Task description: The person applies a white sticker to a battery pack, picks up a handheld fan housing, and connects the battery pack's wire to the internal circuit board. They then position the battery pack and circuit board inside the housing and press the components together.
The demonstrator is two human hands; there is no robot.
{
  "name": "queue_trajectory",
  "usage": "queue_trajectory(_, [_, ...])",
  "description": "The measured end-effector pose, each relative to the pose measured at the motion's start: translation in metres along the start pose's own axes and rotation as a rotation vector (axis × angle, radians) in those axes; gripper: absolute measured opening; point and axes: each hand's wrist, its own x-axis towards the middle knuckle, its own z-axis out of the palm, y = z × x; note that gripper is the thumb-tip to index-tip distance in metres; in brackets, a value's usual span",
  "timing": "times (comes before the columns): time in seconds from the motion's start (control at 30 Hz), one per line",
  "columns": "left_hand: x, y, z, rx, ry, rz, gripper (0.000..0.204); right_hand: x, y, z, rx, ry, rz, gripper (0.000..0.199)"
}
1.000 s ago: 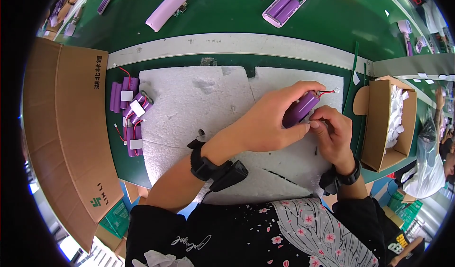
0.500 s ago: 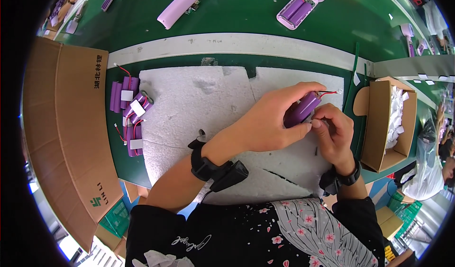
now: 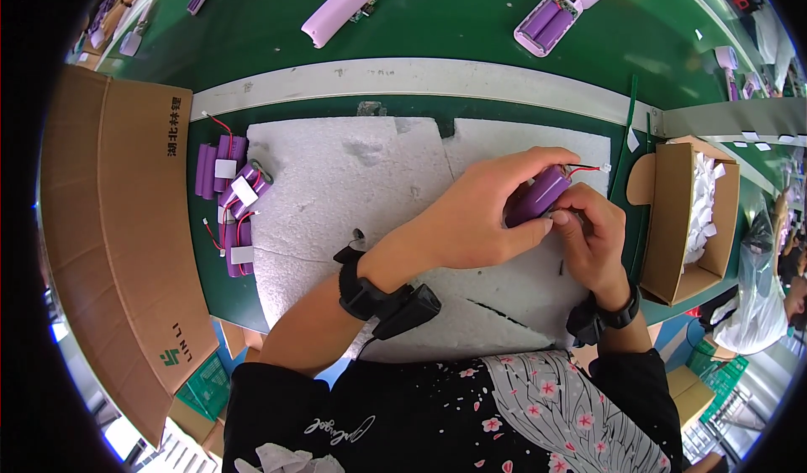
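A purple battery pack [image 3: 538, 196] with red and black wires and a white connector [image 3: 605, 168] is gripped in my left hand [image 3: 475, 212], between thumb and fingers, over the white foam sheet [image 3: 336, 187]. My right hand [image 3: 593, 238] is closed in a pinch against the pack's near right side; whatever lies between its fingertips is hidden. Left of the foam, several more purple battery packs [image 3: 235, 233] lie in a loose pile, with white patches and red wires on them.
A tall cardboard box [image 3: 143, 238] stands at the left. At the right, a small cardboard box [image 3: 672, 229] holds white paper pieces [image 3: 704, 204]. Beyond a pale metal rail [image 3: 403, 80], opened lilac handheld fans [image 3: 551, 15] lie on a green belt [image 3: 454, 19].
The fans beyond the rail have shifted to the right. The pack in my left hand has turned slightly, and its connector sits a little farther right and lower. Both hands are nearly still.
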Motion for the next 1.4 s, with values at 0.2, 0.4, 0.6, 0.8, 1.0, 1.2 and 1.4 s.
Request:
queue_trajectory(0.2, [0.0, -0.001, 0.0, 0.015, -0.002, 0.011, 0.057, 0.0, 0.0, 0.0, 0.009, 0.005, 0.016, 0.008])
queue_trajectory(0.4, [0.0, 0.006, -0.003, -0.027, -0.027, -0.094, 0.058, 0.001, 0.0, 0.002, 0.078, 0.034, 0.007, 0.012])
queue_trajectory(0.6, [0.0, 0.001, -0.002, 0.016, -0.037, -0.055, 0.059, 0.001, 0.002, 0.001, 0.06, 0.01, -0.048, 0.014])
queue_trajectory(0.8, [0.0, 0.003, -0.001, 0.047, -0.011, 0.023, 0.06, 0.001, 0.0, 0.0, 0.062, 0.005, -0.046, 0.012])
queue_trajectory(1.0, [0.0, 0.003, -0.002, 0.023, -0.03, -0.01, 0.058, 0.001, 0.0, -0.001, 0.043, -0.01, -0.028, 0.012])
queue_trajectory(1.2, [0.001, -0.003, -0.001, 0.065, -0.01, 0.088, 0.056, 0.002, 0.0, -0.001, 0.014, -0.014, -0.067, 0.011])
queue_trajectory(1.4, [0.0, 0.0, -0.002, 0.049, -0.017, 0.037, 0.055, 0.001, -0.002, -0.002, 0.006, -0.017, -0.029, 0.011])
